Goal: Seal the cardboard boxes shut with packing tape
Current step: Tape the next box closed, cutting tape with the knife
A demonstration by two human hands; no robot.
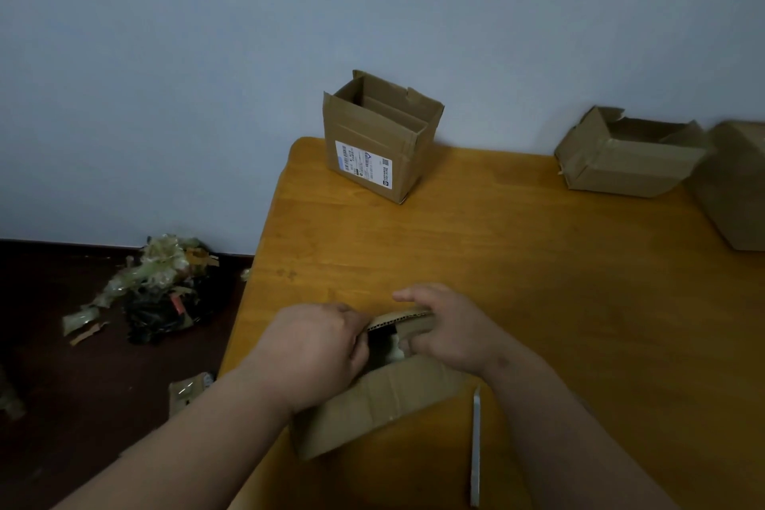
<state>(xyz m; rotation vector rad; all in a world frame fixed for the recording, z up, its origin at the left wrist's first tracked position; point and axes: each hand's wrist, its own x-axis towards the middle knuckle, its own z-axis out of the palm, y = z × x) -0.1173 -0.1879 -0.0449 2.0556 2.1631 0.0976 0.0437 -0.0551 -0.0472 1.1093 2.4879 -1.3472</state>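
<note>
1. Cardboard first: our near box (372,397) sits at the table's (538,261) near left edge, beside a thin grey tool (476,447).
2. Our left hand (314,348) and right hand (451,327) each pinch its far flap (403,318), folding it down.
3. We judge uneven pressure could spring the flaps open.
4. Far off, two open boxes (376,137) (629,153) await sealing; no tape is visible.

A plain pale blue-grey wall (207,54) fills twelve o'clock; a dark brown floor (62,406) lies at eight o'clock; an orange wooden table (559,282) spreads toward four o'clock under dim, even light
</note>
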